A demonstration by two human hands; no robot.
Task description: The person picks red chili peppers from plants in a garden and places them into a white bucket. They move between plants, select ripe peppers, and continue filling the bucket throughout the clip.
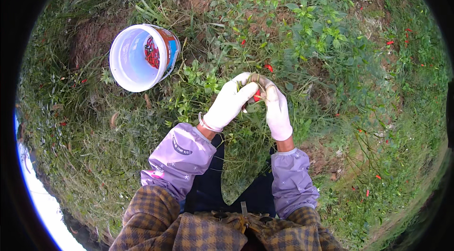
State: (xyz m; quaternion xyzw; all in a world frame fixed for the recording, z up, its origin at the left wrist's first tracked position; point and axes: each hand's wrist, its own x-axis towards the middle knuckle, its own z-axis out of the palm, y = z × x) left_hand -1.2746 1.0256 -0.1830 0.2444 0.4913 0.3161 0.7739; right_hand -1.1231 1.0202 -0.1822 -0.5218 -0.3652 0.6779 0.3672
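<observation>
My left hand (230, 100), in a white glove, has its thumb and fingers closed around a red chili pepper (257, 95) and thin green stems. My right hand (276, 104), also gloved, meets it fingertip to fingertip at the same pepper; its fingers are curled, and whether they grip anything is partly hidden. Just beyond the hands another red chili pepper (269, 68) lies among the leaves. To the upper left a white plastic bucket (122, 57) leans tilted on the grass, with many red chili peppers (151, 53) inside it.
Leafy chili plants (319, 27) grow ahead and to the right, with scattered red peppers on them. Grass and weeds cover much of the ground around my legs. Bare reddish soil (324, 157) shows right of my right forearm.
</observation>
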